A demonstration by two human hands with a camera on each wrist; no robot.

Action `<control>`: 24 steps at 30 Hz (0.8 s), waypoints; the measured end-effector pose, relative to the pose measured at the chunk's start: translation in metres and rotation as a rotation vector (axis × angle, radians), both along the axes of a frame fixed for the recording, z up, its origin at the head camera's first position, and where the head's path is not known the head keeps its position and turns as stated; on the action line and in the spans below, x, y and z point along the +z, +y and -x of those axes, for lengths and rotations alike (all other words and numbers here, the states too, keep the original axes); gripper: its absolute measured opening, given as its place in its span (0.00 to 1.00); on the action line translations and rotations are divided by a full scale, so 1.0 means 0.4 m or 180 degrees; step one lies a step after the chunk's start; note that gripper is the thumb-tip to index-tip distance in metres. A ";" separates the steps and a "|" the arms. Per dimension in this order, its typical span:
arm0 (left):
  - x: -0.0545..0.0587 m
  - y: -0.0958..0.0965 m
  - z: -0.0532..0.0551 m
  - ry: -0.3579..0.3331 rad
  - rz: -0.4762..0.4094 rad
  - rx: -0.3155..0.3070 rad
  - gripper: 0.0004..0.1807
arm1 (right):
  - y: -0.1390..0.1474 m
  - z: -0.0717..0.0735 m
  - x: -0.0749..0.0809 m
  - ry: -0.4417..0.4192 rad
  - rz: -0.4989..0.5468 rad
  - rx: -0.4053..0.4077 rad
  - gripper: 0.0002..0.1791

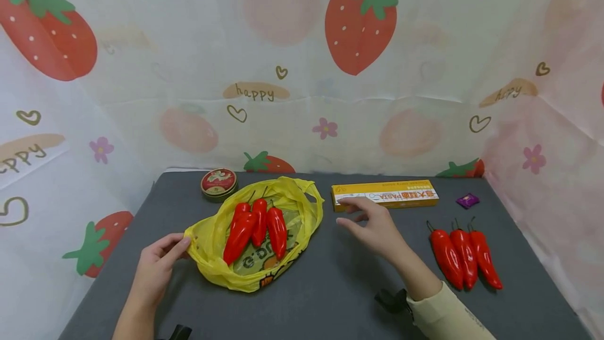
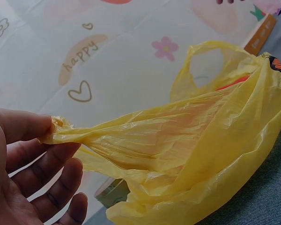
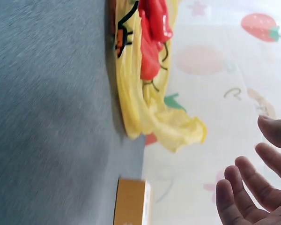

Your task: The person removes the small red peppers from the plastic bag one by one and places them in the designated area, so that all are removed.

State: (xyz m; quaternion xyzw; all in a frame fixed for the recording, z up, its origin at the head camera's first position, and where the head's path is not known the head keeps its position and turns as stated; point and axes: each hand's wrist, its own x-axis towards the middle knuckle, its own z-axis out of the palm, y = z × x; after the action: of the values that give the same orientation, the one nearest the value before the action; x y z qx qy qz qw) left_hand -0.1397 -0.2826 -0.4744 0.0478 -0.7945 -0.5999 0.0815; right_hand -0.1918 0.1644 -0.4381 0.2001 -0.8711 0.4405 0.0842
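Yellow plastic bunches where the left hand [image 1: 153, 266] pinches the bag [image 1: 207, 261] of peppers [image 1: 259, 224], left of centre on the grey desk [image 1: 321, 303]; likely light, soft and slippery, it seems best held by its free handle [image 3: 178, 132]. The right hand [image 1: 375, 227] hovers empty, fingers parted. Behind stands a strawberry-print backdrop [image 1: 302, 51].

On a grey surface [image 1: 311, 306]: round tin [image 1: 219, 184] near the far-left corner, yellow pasta box [image 1: 408, 194] along the far edge, purple packet [image 1: 467, 201] near the far-right corner.
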 end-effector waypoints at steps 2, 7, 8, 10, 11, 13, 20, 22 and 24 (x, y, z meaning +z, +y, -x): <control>-0.001 0.000 0.001 -0.0002 -0.0031 0.0006 0.20 | -0.019 0.009 0.001 -0.0076 0.0016 0.0049 0.25; -0.002 0.000 0.002 -0.0028 -0.0070 0.0018 0.20 | -0.065 0.036 0.002 -0.0307 0.0033 0.0116 0.23; -0.002 0.001 0.001 -0.0019 -0.0063 0.0016 0.20 | -0.074 0.042 0.003 -0.0344 0.0036 0.0141 0.22; -0.003 0.001 0.001 -0.0001 -0.0079 0.0013 0.20 | -0.093 0.052 0.004 -0.0417 0.0027 0.0209 0.22; -0.003 0.000 0.000 0.0013 -0.0089 0.0006 0.19 | -0.103 0.056 0.006 -0.0465 0.0042 0.0255 0.22; -0.004 0.000 -0.001 0.0029 -0.0115 -0.0004 0.19 | -0.122 0.063 0.009 -0.0531 0.0066 0.0341 0.22; -0.004 -0.001 0.000 -0.0019 -0.0090 0.0032 0.19 | -0.186 0.091 0.006 -0.0682 0.0040 0.0501 0.21; -0.002 -0.001 0.000 -0.0036 -0.0106 0.0031 0.20 | -0.205 0.102 0.009 -0.0710 0.0037 0.0550 0.21; -0.002 -0.003 0.000 -0.0036 -0.0131 0.0023 0.20 | -0.224 0.114 0.015 -0.0745 0.0034 0.0604 0.21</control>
State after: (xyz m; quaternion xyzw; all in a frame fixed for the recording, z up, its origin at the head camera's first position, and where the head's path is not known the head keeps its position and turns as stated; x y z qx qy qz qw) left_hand -0.1396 -0.2837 -0.4751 0.0558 -0.7822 -0.6155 0.0782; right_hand -0.2372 0.0748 -0.4319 0.2283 -0.8498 0.4714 -0.0589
